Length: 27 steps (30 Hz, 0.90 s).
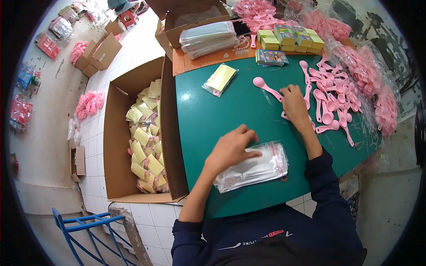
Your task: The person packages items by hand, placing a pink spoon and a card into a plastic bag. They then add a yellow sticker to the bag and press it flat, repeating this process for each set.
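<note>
My left hand (234,147) hovers at a stack of clear plastic bags (266,166) near the table's front, thumb and fingers apart with nothing visible between them. At the right, my right hand (293,104) has its fingers closed at the handle end of a pink spoon (262,83), whose round bowl points to the far left. Part of another spoon shows under that hand. A loose pile of pink spoons (328,106) lies just right of it. Further back on the green table rests a packed bag (221,78) with a yellow card inside.
Left of the table stands a tall cardboard box (120,177) holding many packed yellow-card bags. Along the back are a stack of clear bags (208,37), yellow card bundles (290,37) and picture cards (271,57). Bagged spoons (361,66) line the right edge.
</note>
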Each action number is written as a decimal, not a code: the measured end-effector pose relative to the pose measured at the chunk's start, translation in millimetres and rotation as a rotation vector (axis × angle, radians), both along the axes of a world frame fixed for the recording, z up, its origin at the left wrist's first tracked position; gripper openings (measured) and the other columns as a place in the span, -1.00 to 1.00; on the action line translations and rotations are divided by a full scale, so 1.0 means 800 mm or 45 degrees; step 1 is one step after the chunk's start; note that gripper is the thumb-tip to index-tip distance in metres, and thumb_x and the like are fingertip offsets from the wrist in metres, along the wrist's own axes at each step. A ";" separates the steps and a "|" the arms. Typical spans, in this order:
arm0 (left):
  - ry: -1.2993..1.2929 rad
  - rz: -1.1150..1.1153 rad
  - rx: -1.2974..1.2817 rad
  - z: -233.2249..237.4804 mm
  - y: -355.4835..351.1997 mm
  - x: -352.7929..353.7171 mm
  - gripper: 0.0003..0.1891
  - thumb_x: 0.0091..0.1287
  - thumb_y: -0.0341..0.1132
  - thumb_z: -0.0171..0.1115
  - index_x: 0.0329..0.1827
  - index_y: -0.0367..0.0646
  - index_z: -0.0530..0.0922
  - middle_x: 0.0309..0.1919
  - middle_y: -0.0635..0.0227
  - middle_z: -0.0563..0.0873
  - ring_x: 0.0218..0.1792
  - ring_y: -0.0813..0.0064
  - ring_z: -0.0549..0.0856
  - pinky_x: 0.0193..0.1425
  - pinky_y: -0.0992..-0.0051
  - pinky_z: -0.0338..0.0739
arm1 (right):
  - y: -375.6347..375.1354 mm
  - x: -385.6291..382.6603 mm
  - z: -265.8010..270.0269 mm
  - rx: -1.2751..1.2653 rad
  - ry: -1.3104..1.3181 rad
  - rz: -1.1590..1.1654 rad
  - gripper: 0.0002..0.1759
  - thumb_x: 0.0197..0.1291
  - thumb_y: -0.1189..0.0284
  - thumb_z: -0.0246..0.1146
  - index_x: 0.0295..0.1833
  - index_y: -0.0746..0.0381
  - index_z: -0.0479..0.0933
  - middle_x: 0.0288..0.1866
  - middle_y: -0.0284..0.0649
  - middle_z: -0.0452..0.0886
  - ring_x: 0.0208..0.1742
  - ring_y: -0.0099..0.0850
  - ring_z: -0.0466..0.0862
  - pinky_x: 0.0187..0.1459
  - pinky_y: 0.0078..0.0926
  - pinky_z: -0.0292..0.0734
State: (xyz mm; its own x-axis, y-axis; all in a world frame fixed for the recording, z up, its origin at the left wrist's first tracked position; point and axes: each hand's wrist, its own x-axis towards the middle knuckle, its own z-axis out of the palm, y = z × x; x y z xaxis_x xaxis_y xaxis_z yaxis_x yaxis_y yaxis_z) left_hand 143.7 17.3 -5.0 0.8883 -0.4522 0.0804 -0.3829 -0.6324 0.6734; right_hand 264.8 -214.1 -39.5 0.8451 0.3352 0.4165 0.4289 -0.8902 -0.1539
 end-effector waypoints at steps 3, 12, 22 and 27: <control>0.048 -0.084 -0.064 -0.010 -0.010 0.001 -0.69 0.05 -0.26 0.41 -0.23 -0.18 0.52 -0.34 0.22 0.59 -0.29 0.24 0.63 -0.21 0.33 0.50 | 0.004 -0.007 0.003 -0.215 0.034 -0.091 -0.76 0.03 0.51 0.23 -0.13 0.27 0.51 -0.16 -0.12 0.50 -0.11 -0.17 0.48 -0.14 -0.21 0.41; 0.286 0.036 -0.200 0.009 -0.003 0.008 -0.77 0.10 -0.34 0.38 -0.28 -0.24 0.54 -0.42 0.24 0.73 -0.36 0.38 0.72 -0.25 0.43 0.56 | 0.005 0.000 0.000 -0.032 -0.099 -0.082 -0.88 0.10 0.43 0.20 -0.27 0.23 0.50 -0.25 -0.15 0.52 -0.18 -0.20 0.51 -0.17 -0.22 0.38; 0.531 0.031 -0.980 -0.008 0.013 0.018 -0.80 0.27 -0.39 0.25 -0.18 -0.28 0.44 -0.24 0.13 0.73 -0.20 0.46 0.72 -0.20 0.55 0.58 | -0.018 -0.019 0.080 1.357 0.610 0.416 -0.87 0.28 0.45 0.15 -0.16 0.30 0.49 -0.36 -0.34 0.51 -0.40 -0.63 0.48 -0.36 -0.66 0.38; 0.636 0.363 -1.073 -0.006 0.022 0.025 -0.79 0.28 -0.42 0.24 -0.12 -0.24 0.41 -0.28 0.13 0.73 -0.23 0.51 0.72 -0.25 0.61 0.55 | -0.003 -0.030 0.083 1.194 0.602 0.375 -0.87 0.29 0.46 0.15 -0.20 0.32 0.51 -0.43 -0.40 0.50 -0.44 -0.68 0.43 -0.38 -0.73 0.36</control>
State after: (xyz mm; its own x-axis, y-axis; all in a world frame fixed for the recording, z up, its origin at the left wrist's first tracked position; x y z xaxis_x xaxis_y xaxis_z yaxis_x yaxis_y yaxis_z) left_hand 163.3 35.0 -9.4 0.9733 -0.1859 -0.1348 0.1548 0.0976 0.9831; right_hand 240.9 -216.8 26.7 0.9257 0.2691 0.2658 0.3247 -0.2050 -0.9233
